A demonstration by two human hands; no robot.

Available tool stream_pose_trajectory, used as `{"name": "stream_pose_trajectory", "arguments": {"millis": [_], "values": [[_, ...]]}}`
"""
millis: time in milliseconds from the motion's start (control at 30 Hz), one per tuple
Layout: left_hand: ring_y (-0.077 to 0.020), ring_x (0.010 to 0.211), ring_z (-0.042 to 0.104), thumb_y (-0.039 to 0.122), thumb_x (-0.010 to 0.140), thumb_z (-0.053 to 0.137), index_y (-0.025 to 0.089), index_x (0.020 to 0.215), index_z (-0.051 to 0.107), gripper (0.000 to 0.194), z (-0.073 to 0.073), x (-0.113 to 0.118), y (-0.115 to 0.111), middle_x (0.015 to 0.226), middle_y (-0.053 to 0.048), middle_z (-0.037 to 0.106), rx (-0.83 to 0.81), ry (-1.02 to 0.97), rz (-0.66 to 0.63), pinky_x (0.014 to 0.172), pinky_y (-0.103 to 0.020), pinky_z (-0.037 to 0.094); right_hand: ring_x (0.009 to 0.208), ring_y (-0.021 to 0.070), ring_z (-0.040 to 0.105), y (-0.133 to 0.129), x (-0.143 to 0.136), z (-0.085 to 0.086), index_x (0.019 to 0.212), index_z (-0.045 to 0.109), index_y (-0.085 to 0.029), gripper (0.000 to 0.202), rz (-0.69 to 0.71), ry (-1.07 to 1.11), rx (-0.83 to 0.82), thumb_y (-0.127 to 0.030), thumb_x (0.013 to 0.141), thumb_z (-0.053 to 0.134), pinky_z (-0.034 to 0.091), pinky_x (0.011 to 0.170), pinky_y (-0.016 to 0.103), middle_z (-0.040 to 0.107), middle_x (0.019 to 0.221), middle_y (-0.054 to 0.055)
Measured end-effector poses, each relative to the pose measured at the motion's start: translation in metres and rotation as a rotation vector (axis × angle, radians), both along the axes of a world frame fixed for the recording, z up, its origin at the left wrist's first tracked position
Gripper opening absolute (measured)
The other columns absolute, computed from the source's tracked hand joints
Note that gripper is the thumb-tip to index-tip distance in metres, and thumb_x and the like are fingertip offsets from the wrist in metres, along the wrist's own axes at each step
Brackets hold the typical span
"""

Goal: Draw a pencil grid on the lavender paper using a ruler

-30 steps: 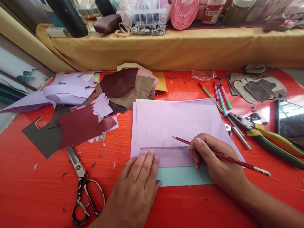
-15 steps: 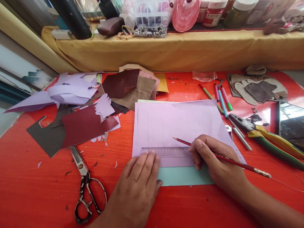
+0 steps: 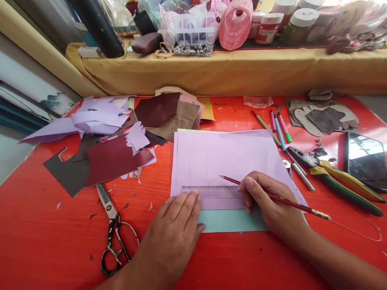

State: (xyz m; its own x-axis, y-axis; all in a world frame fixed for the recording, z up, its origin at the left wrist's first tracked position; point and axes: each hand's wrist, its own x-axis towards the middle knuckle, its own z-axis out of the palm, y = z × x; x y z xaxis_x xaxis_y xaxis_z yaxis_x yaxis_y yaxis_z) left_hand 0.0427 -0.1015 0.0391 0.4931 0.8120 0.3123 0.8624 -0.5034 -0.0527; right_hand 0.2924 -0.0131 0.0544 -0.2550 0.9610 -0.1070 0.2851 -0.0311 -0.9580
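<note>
Purple paper with a few thin pencil lines lies over a teal sheet on the red table. Across its lower part rests a clear ruler. My left hand lies flat, fingers extended, pressing on the ruler's left part and the paper. My right hand holds a dark red pencil between thumb and fingers, near the ruler's right end. The pencil's tip points left, just above the ruler.
Scissors lie left of my left hand, below leather scraps and purple paper offcuts. Pliers, markers and a phone are at the right. A cloth-covered shelf with jars runs behind.
The camera view has shifted slightly, showing more of the back shelf. Both hands, the ruler and the pencil keep nearly the same places on the paper.
</note>
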Motion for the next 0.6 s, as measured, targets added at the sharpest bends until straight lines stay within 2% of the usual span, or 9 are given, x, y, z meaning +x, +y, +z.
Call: {"name": "stream_pose_trajectory", "arguments": {"millis": [200, 433, 600], "values": [[-0.0293, 0.123, 0.07, 0.023, 0.118, 0.038, 0.006, 0.139, 0.073, 0.043, -0.005, -0.001, 0.0, 0.139, -0.016, 0.077, -0.002, -0.001, -0.003, 0.103, -0.045, 0.053, 0.051, 0.0172, 0.055, 0.0, -0.001, -0.005, 0.08, 0.069, -0.022, 0.055, 0.007, 0.025, -0.004, -0.07, 0.106, 0.061, 0.043, 0.053, 0.031, 0.06, 0.056, -0.001], [-0.0262, 0.119, 0.072, 0.02, 0.114, 0.05, 0.014, 0.135, 0.076, 0.035, -0.006, -0.021, 0.017, 0.131, -0.014, 0.078, -0.182, -0.314, -0.1, 0.106, -0.043, 0.061, 0.052, 0.0172, 0.054, -0.001, -0.002, -0.006, 0.082, 0.068, -0.022, 0.055, 0.017, 0.036, -0.014, -0.07, 0.106, 0.061, 0.043, 0.056, 0.031, 0.059, 0.057, -0.002], [-0.023, 0.114, 0.074, 0.021, 0.114, 0.052, 0.016, 0.127, 0.08, 0.032, -0.002, -0.029, 0.027, 0.125, -0.012, 0.081, -0.223, -0.387, -0.123, 0.104, -0.04, 0.063, 0.052, 0.0163, 0.053, -0.002, -0.004, -0.006, 0.08, 0.067, -0.022, 0.053, 0.018, 0.055, 0.015, -0.068, 0.106, 0.061, 0.041, 0.056, 0.031, 0.057, 0.057, -0.003]]}}
